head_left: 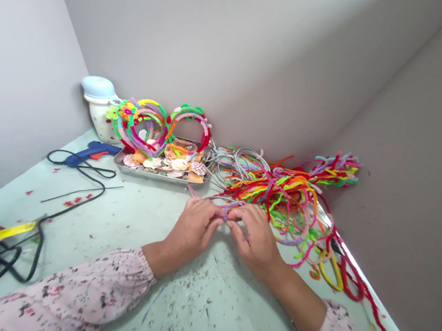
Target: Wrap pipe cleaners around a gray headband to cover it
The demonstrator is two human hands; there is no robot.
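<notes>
Above the middle of the table, my left hand [194,224] and my right hand [255,237] meet with thumbs and forefingers pinched. Between the fingertips is a purple pipe cleaner [234,206], mostly hidden behind the fingers. A thin pink end [191,189] sticks out beyond my left hand; whether it belongs to the same piece I cannot tell. Just past my right hand lies a tangled heap of coloured pipe cleaners [284,189]. Grey wire hoops [247,161] rest at the heap's left side.
A metal tray [152,176] of seashells [179,164] stands at the back, with pipe-cleaner-wrapped headbands [205,129] on it. Left are a blue glue gun [91,152], its black cord [84,205] and a white jar [101,113]. Scissors with yellow [332,272] and red handles [353,284] lie right.
</notes>
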